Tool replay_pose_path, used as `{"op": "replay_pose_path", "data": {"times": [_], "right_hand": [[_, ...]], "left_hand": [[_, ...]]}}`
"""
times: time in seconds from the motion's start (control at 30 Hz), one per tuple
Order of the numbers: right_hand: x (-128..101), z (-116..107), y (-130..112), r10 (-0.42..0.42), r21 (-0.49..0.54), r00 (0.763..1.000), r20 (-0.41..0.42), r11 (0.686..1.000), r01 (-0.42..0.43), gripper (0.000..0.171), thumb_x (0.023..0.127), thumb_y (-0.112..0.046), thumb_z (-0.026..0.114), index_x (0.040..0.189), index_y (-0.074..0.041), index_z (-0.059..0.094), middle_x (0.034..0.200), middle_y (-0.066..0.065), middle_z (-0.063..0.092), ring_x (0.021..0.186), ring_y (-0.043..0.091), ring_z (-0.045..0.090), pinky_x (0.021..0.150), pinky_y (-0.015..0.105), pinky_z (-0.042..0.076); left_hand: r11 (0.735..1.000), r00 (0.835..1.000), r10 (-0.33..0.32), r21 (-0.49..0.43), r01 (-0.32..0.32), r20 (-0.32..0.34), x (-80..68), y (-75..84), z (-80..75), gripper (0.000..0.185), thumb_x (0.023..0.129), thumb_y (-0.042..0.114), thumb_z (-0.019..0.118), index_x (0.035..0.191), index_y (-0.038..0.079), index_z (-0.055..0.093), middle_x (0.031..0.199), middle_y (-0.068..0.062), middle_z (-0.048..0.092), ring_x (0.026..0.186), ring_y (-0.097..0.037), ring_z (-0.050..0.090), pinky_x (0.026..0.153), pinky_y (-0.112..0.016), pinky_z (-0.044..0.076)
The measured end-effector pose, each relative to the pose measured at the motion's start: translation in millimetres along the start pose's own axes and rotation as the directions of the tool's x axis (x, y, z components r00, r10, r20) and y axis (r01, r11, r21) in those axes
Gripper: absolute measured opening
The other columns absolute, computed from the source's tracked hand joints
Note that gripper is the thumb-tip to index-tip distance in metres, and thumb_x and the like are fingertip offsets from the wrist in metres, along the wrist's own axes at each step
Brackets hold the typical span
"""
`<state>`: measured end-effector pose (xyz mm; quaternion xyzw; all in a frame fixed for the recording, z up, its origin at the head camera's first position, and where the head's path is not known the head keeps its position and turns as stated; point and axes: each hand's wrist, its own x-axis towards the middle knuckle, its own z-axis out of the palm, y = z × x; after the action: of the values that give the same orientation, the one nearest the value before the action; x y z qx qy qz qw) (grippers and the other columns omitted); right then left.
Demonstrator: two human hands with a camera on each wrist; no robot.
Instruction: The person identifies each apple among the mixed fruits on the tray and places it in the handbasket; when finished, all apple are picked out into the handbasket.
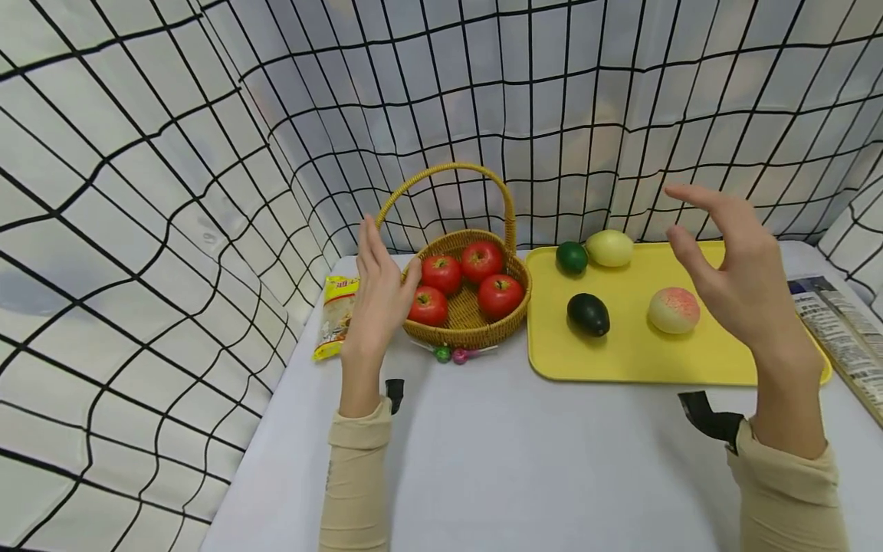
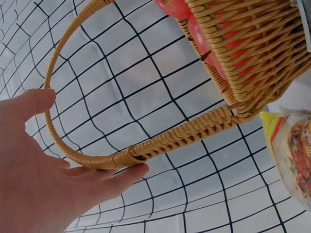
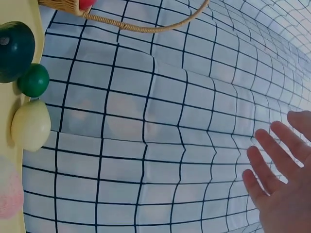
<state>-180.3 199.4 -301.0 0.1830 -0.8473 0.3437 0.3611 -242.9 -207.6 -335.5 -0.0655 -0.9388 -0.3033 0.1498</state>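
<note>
In the head view a wicker basket (image 1: 476, 337) with an arched handle (image 1: 455, 166) holds several red apples (image 1: 483, 261). My left hand (image 1: 379, 299) is raised at the basket's left side, its fingers fairly straight. The left wrist view has that hand (image 2: 43, 165) overlapping the handle, with the thumb and fingers apart. My right hand (image 1: 745, 276) hovers above the right part of a yellow tray (image 1: 635, 368), fingers spread and loosely bent, holding nothing. Nearest it on the tray is a pink and cream peach (image 1: 674, 310).
Also on the tray are a dark avocado (image 1: 589, 314), a green lime (image 1: 572, 257) and a pale lemon (image 1: 610, 248). A yellow snack bag (image 1: 336, 314) lies left, two lollipops (image 1: 460, 356) before the basket, a printed sheet (image 1: 845, 337) right. Black netting (image 1: 531, 138) surrounds the table.
</note>
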Motion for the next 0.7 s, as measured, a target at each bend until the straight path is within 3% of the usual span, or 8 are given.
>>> {"op": "replay_pose_path", "data": {"times": [0.1, 0.17, 0.33, 0.7], "right_hand": [[-7, -6, -1, 0.016, -0.03, 1.0, -0.011, 0.999, -0.017, 0.049, 0.099, -0.008, 0.064, 0.146, -0.018, 0.058, 0.143, 0.013, 0.062, 0.14, 0.009, 0.048, 0.114, 0.01, 0.03], [-8, -7, 0, 0.01, -0.043, 1.0, -0.002, 0.999, -0.01, 0.049, 0.1, -0.008, 0.063, 0.147, -0.018, 0.057, 0.143, 0.014, 0.061, 0.141, 0.021, 0.049, 0.116, 0.014, 0.031], [-3, -6, -2, -0.005, -0.062, 1.0, 0.012, 0.998, 0.005, 0.05, 0.099, -0.008, 0.063, 0.148, -0.016, 0.055, 0.146, 0.014, 0.06, 0.135, 0.039, 0.049, 0.12, 0.033, 0.034], [-2, 0, -16, -0.07, -0.056, 0.997, -0.023, 0.996, 0.068, 0.048, 0.098, -0.007, 0.062, 0.145, -0.011, 0.058, 0.153, 0.014, 0.055, 0.141, 0.043, 0.044, 0.122, 0.053, 0.029]], "left_hand": [[1.0, 1.0, 0.01, 0.01, -0.01, -0.005, -1.9, 1.6, -4.5, 0.09, 0.107, 0.044, 0.045, 0.162, 0.023, -0.023, 0.173, -0.002, -0.019, 0.163, -0.027, -0.005, 0.129, -0.053, 0.023], [1.0, 1.0, 0.007, 0.019, -0.007, -0.01, -4.6, 1.8, -7.8, 0.09, 0.107, 0.045, 0.045, 0.162, 0.025, -0.023, 0.173, -0.001, -0.019, 0.163, -0.027, -0.005, 0.129, -0.054, 0.024], [0.999, 1.0, 0.004, 0.037, -0.003, -0.018, -10.2, 0.6, -15.3, 0.087, 0.108, 0.045, 0.044, 0.163, 0.026, -0.02, 0.173, 0.001, -0.018, 0.163, -0.026, -0.003, 0.127, -0.054, 0.028], [0.996, 0.995, 0.074, 0.05, -0.071, -0.064, -8.1, 2.2, -21.3, 0.079, 0.107, 0.042, 0.047, 0.167, 0.026, -0.003, 0.175, -0.007, -0.004, 0.162, -0.031, 0.003, 0.126, -0.058, 0.029]]}}
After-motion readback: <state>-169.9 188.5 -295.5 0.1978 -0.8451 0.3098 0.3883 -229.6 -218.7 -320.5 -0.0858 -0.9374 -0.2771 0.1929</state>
